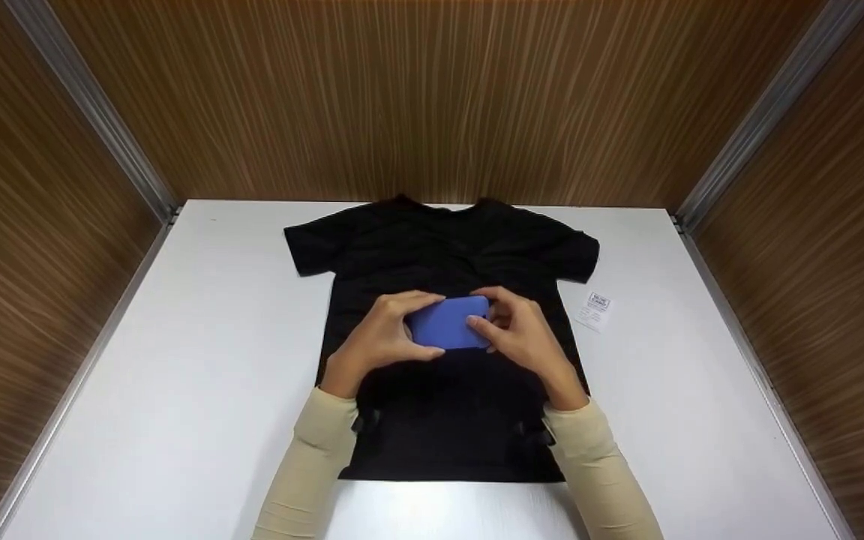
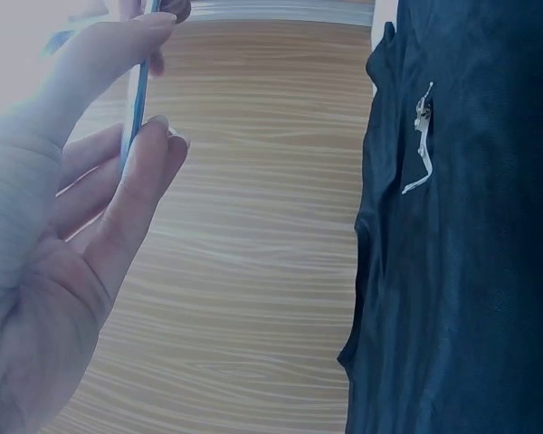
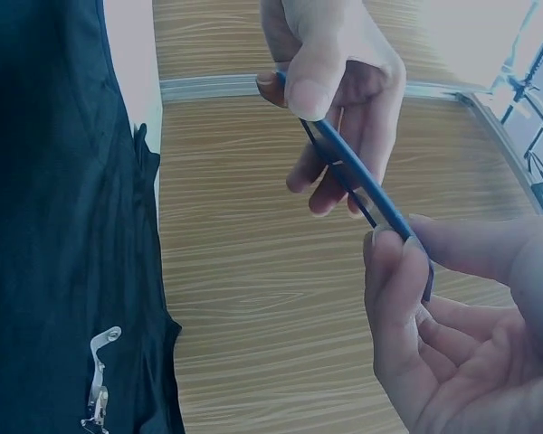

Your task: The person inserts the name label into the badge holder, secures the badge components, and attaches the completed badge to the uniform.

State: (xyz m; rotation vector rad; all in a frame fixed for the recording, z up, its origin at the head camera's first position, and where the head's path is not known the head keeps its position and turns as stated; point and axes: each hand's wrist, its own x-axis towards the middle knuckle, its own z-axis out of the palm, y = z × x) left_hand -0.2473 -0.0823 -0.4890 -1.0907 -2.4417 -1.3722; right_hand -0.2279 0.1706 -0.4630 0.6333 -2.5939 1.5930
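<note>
A blue phone case (image 1: 448, 324) is held level between both hands above a black T-shirt (image 1: 447, 442). My left hand (image 1: 383, 330) grips its left end, thumb on the near edge and fingers on the far edge. My right hand (image 1: 520, 334) pinches the right end, its thumb over the corner. Edge-on in the right wrist view, the case (image 3: 357, 172) shows a blue rim and a thin dark line with a gap between; whether a phone sits inside I cannot tell. A slim silvery metal piece (image 3: 100, 375) lies on the shirt.
The T-shirt is spread flat on a white table (image 1: 199, 337), collar towards the back. A small white printed card (image 1: 594, 311) lies right of the shirt, below its sleeve. Wood-grain panels (image 1: 432, 97) close off the back and both sides.
</note>
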